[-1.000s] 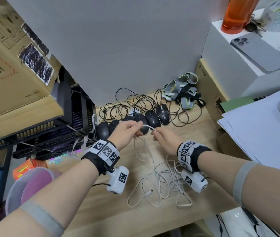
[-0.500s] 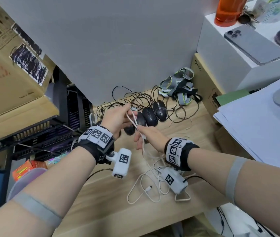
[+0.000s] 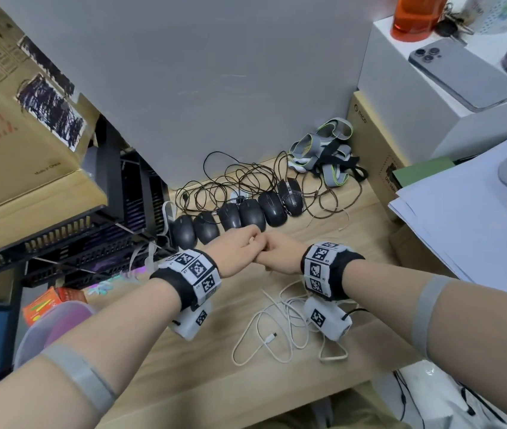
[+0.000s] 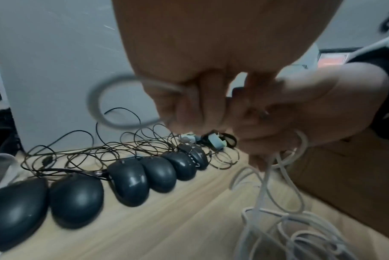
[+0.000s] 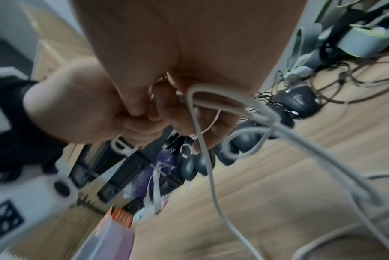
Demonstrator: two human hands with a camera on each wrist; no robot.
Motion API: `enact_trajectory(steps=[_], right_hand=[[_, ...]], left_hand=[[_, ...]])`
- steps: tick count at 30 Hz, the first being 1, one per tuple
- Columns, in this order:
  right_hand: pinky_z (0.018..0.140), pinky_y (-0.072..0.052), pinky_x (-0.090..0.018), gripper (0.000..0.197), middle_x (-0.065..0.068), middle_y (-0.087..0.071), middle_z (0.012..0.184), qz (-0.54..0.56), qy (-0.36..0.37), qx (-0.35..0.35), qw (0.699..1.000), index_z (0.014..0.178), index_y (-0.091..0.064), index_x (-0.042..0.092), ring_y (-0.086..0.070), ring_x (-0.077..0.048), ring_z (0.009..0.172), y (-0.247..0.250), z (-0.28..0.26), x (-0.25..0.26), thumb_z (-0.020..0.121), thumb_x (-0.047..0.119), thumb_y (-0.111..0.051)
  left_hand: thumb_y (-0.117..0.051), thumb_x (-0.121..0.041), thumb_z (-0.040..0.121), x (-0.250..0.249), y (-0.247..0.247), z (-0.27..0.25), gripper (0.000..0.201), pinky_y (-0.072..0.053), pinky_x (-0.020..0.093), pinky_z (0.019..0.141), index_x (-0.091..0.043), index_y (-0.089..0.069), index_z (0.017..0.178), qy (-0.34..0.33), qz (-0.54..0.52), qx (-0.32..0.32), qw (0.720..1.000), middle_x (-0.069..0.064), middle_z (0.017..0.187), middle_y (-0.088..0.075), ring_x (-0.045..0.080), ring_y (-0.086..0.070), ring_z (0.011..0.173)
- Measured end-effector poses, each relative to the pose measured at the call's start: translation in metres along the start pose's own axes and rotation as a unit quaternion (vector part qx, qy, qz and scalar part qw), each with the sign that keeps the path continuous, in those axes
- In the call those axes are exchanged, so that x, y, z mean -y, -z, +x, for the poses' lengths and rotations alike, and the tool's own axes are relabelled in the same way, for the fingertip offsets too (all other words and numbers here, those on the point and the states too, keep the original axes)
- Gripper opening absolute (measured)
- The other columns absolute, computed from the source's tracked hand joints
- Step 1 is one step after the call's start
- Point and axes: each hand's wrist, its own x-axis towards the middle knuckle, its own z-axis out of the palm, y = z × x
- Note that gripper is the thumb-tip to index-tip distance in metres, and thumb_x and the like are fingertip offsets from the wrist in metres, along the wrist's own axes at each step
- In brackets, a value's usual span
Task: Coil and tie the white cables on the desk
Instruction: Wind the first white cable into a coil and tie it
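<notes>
The white cable [image 3: 272, 320] is thin, long and bendy. A small round loop [image 4: 113, 102] of it sticks out on one side of the grip. On the other side, strands [image 5: 202, 140] hang down from the grip to a loose, messy pile on the desk below it. One end plug [image 3: 270, 336] lies in that pile.

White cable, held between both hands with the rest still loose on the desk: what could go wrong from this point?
1. The left hand and right hand grip the white cable close together while its loose loops cross on the desk; pulling more in may tighten a tangle.
2. The small loop beside the left hand could slip free.
3. The trailing cable could snag the row of black mice nearby.
</notes>
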Motion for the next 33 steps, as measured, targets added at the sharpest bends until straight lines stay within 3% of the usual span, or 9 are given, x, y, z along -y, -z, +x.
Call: enact_trajectory(steps=[3, 6, 11, 15, 19, 21, 24, 30, 33], right_hand=[[0.057, -0.05, -0.025, 0.023, -0.012, -0.064, 0.067, 0.02, -0.027, -0.006, 0.999, 0.084, -0.062, 0.002, -0.063, -0.013, 0.056, 0.006, -0.001, -0.015, 0.084, 0.024, -0.068], [0.052, -0.043, -0.021, 0.022, -0.001, -0.065, 0.064, -0.079, -0.09, -0.008, 0.993, 0.077, -0.058, 0.015, -0.054, -0.008, 0.046, 0.014, -0.009, -0.041, 0.091, 0.032, -0.059], [0.055, -0.036, -0.024, 0.035, 0.005, -0.049, 0.062, -0.059, -0.066, -0.043, 0.995, 0.071, -0.05, 0.019, -0.044, -0.01, 0.053, 0.02, -0.016, -0.044, 0.101, 0.035, -0.044], [0.065, -0.04, -0.032, 0.032, 0.003, -0.048, 0.068, -0.046, 0.002, -0.08, 0.996, 0.075, -0.048, 0.016, -0.044, -0.011, 0.061, 0.008, -0.004, -0.016, 0.102, 0.031, -0.037], [0.061, -0.036, -0.03, 0.034, 0.005, -0.047, 0.063, -0.029, -0.021, -0.068, 0.997, 0.073, -0.05, 0.013, -0.044, -0.01, 0.057, -0.004, 0.007, -0.003, 0.102, 0.027, -0.037], [0.063, -0.034, -0.03, 0.039, 0.005, -0.049, 0.065, -0.034, -0.032, -0.056, 0.997, 0.068, -0.049, 0.016, -0.045, -0.008, 0.06, -0.006, 0.009, -0.003, 0.103, 0.027, -0.036], [0.067, -0.038, -0.03, 0.038, 0.005, -0.051, 0.065, -0.066, -0.04, -0.022, 0.997, 0.069, -0.053, 0.017, -0.047, -0.008, 0.06, -0.009, 0.005, -0.005, 0.101, 0.032, -0.039], [0.061, -0.047, -0.033, 0.014, -0.003, -0.057, 0.068, -0.007, -0.072, 0.038, 0.997, 0.085, -0.053, 0.02, -0.054, -0.016, 0.055, -0.016, -0.007, -0.023, 0.095, 0.029, -0.048], [0.071, -0.052, -0.04, 0.024, -0.003, -0.063, 0.071, -0.086, -0.078, 0.104, 0.988, 0.088, -0.055, 0.02, -0.058, -0.021, 0.065, -0.024, -0.02, -0.041, 0.097, 0.037, -0.04]], left_hand=[[-0.059, -0.068, 0.082, 0.011, 0.004, 0.0, 0.054, -0.039, 0.031, 0.053, -0.02, -0.047, 0.058, 0.031, -0.004, -0.034, 0.999, -0.01, 0.052, -0.046, 0.011, -0.044, 0.051], [-0.084, -0.048, 0.073, 0.026, 0.017, -0.003, 0.055, -0.031, 0.028, 0.056, -0.017, -0.042, 0.055, 0.055, -0.08, -0.02, 0.995, -0.008, 0.049, -0.037, 0.011, -0.034, 0.049], [-0.072, -0.045, 0.087, 0.035, 0.018, -0.005, 0.055, -0.026, 0.027, 0.049, -0.023, -0.035, 0.052, 0.153, -0.092, -0.054, 0.982, -0.012, 0.042, -0.033, 0.009, -0.031, 0.042], [-0.05, -0.051, 0.092, 0.024, 0.007, 0.007, 0.053, -0.017, 0.022, 0.044, -0.026, -0.033, 0.049, 0.252, -0.315, -0.014, 0.915, -0.005, 0.048, -0.025, 0.014, -0.019, 0.04], [-0.061, -0.026, 0.079, 0.005, 0.003, 0.015, 0.034, -0.015, 0.023, 0.045, -0.025, -0.031, 0.062, 0.179, -0.502, 0.01, 0.846, -0.004, 0.056, -0.018, 0.014, -0.012, 0.05], [-0.069, -0.026, 0.084, -0.002, 0.003, 0.02, 0.037, -0.013, 0.025, 0.047, -0.024, -0.037, 0.067, 0.17, -0.511, -0.02, 0.842, -0.005, 0.055, -0.022, 0.012, -0.016, 0.049], [-0.06, -0.046, 0.093, -0.001, 0.005, 0.03, 0.038, -0.016, 0.025, 0.046, -0.021, -0.043, 0.07, 0.204, -0.461, -0.119, 0.856, -0.005, 0.052, -0.028, 0.012, -0.021, 0.042], [-0.049, -0.045, 0.098, 0.013, 0.001, 0.039, 0.045, -0.028, 0.022, 0.04, -0.016, -0.048, 0.063, 0.239, -0.464, -0.245, 0.817, -0.003, 0.047, -0.037, 0.014, -0.032, 0.038], [-0.039, -0.06, 0.089, 0.021, 0.006, 0.039, 0.052, -0.052, 0.036, 0.057, -0.015, -0.054, 0.067, 0.27, -0.431, -0.31, 0.803, 0.003, 0.056, -0.052, 0.029, -0.053, 0.054]])
